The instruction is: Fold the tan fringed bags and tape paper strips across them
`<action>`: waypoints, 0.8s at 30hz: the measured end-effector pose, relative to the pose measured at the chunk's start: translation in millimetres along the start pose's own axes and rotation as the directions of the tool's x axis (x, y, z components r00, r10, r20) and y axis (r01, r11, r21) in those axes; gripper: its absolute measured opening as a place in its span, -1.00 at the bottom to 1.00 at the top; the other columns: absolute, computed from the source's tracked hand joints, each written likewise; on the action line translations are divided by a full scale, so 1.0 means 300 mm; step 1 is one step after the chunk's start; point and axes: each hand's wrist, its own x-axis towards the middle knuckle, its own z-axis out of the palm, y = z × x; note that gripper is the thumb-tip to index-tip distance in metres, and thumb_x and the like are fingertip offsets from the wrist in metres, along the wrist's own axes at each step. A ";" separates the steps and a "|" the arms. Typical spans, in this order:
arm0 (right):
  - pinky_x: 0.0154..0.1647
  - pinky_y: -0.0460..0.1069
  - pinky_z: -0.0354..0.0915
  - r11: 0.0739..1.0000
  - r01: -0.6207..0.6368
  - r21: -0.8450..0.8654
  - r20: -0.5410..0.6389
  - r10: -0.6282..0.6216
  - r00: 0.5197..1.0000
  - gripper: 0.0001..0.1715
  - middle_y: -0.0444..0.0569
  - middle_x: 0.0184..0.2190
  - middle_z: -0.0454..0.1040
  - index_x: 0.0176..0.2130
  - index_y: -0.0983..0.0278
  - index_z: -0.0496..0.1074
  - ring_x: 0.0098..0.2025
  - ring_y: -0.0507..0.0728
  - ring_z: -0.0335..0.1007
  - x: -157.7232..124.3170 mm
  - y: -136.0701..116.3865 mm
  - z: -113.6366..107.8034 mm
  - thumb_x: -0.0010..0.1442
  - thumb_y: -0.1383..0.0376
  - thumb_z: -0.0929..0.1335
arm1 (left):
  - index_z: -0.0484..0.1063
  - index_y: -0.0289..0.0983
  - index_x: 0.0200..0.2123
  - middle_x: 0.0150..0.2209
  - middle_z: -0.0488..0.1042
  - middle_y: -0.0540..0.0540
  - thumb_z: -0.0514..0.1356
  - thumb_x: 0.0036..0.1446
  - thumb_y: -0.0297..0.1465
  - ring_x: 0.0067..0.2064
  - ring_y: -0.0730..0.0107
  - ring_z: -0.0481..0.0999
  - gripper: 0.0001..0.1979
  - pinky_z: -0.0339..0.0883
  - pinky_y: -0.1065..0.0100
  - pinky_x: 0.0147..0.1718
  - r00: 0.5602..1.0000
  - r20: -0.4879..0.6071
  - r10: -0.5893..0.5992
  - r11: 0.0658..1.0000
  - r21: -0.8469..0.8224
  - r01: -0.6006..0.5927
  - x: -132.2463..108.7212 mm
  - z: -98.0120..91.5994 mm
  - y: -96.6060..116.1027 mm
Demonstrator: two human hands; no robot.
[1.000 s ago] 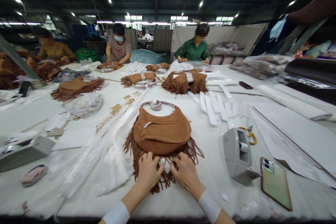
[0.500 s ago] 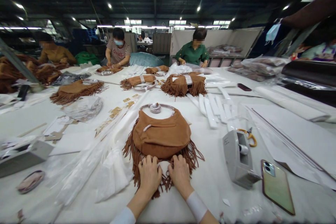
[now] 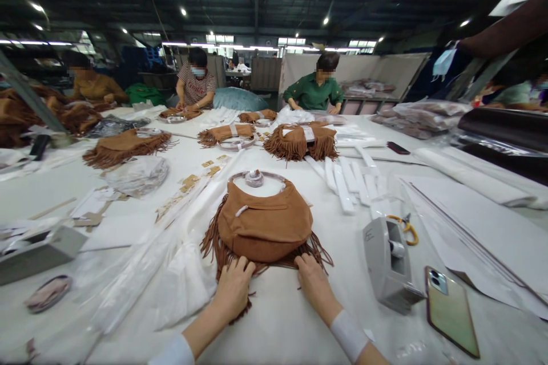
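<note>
A brown suede-like fringed handbag lies on the white table in front of me, its wrapped handle curving away from me. Tassels spread out at both sides and along its near edge. My left hand is closed on fringe strands below the bag's lower left, and strand ends poke out beneath the palm. At the lower right, my right hand has curled fingers around fringe, with a strand tip showing by the thumb. Bare table shows between the two hands. A small wrapped coil rests inside the handle's loop.
On the right are a grey tape dispenser, yellow-handled scissors and a phone. Another dispenser stands left. Further back lie more fringed bags and white strips. Co-workers are across the table.
My hands have moved apart, the left one leftward and the right one rightward, drawing the fringe from the middle toward the sides. The bag's body stays in nearly the same place.
</note>
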 end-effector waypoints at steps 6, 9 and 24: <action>-0.05 0.07 0.20 0.987 0.131 0.094 -0.089 -0.123 0.988 -0.57 0.06 -0.14 0.43 -0.08 0.28 0.40 -0.07 0.20 0.29 -0.045 -0.020 -0.036 0.13 0.59 0.19 | 0.28 -0.18 -0.12 -0.09 0.33 -0.10 0.01 -0.01 -0.59 -0.01 0.17 0.31 -0.63 0.17 0.18 -0.10 1.000 0.011 -0.003 0.975 -0.220 0.006 0.002 -0.024 -0.023; -0.07 0.07 0.22 0.938 0.289 0.193 -0.117 -0.270 0.956 -0.60 0.05 -0.09 0.41 -0.02 0.24 0.39 -0.06 0.20 0.27 -0.048 -0.101 -0.037 0.20 0.52 0.21 | 0.31 -0.17 -0.11 -0.08 0.33 -0.10 0.02 0.01 -0.57 0.00 0.19 0.30 -0.64 0.17 0.18 -0.06 1.000 -0.024 -0.011 0.955 -0.298 0.004 -0.009 -0.011 -0.030; 0.00 0.07 0.18 0.783 0.439 0.440 -0.102 -0.442 0.891 -0.80 -0.03 -0.16 0.48 -0.17 0.20 0.41 -0.07 0.14 0.32 -0.037 -0.160 0.006 0.30 0.39 0.22 | 0.20 -0.10 0.16 0.04 0.40 -0.08 0.14 0.10 -0.45 0.06 0.22 0.27 -0.47 0.08 0.17 0.09 0.925 -0.156 0.346 0.833 -0.403 -0.379 -0.019 -0.044 0.027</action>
